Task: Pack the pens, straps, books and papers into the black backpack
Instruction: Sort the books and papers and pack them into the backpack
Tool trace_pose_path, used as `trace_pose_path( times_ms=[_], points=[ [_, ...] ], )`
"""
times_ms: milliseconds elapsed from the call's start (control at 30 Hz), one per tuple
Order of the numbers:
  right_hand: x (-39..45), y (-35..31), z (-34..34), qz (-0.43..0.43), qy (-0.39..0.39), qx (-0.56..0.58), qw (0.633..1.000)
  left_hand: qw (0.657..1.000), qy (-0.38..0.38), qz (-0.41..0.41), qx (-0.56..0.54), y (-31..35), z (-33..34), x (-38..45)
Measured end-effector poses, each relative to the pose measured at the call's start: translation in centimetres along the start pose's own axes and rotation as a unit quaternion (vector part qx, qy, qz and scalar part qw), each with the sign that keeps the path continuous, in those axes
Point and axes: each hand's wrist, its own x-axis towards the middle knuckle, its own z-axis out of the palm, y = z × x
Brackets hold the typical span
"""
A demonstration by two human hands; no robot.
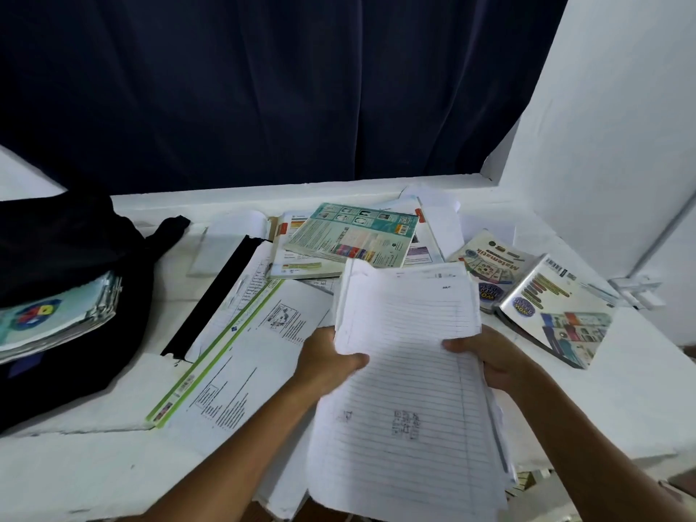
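Note:
A thick stack of lined papers [406, 371] is held above the table, tilted toward me. My left hand [327, 361] grips its left edge with the thumb on top. My right hand [489, 356] grips its right edge. The black backpack [64, 333] lies open at the left with several books [52, 322] inside it. Printed sheets with a green stripe [233, 356] lie flat in the middle. A black strap [214, 299] lies across them. A teal workbook [354, 235] rests at the back. Two glossy books [534, 299] lie at the right.
The white table [75, 465] has a raised ledge [263, 194] at the back under a dark blue curtain [263, 88]. A white wall [621, 126] closes in on the right. More loose white sheets [440, 212] lie at the back.

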Motion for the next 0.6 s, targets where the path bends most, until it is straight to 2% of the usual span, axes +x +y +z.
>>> trace_pose_path(
  times_ms=[67, 133, 233, 333, 467, 600],
  points=[
    [-0.6, -0.5, -0.9, -0.038, 0.009, 0.007, 0.999, 0.996, 0.039, 0.06, 0.056, 0.2, 0.8, -0.4],
    [-1.7, -1.4, -1.3, -0.067, 0.008, 0.023, 0.997, 0.993, 0.049, 0.099, 0.043, 0.6, 1.5, -0.6],
    [-2.8, -3.2, -1.5, -0.094, -0.005, 0.038, 0.995, 0.987, -0.008, 0.057, -0.152, 2.1, 1.6, -0.2],
    [-3.4, -5.3, -1.3, -0.121, -0.008, 0.023, 0.992, 0.959, -0.066, -0.005, -0.274, 4.2, 0.6, 1.3],
    [-4.5, -9.2, -0.2, -0.199, 0.022, -0.054, 0.978, 0.935, -0.121, 0.043, -0.33, 7.7, -0.6, 2.7],
    [-5.2, -11.7, 1.3, -0.263, 0.048, -0.068, 0.961, 0.929, -0.124, 0.082, -0.339, 10.3, -1.4, 3.2]
  ],
)
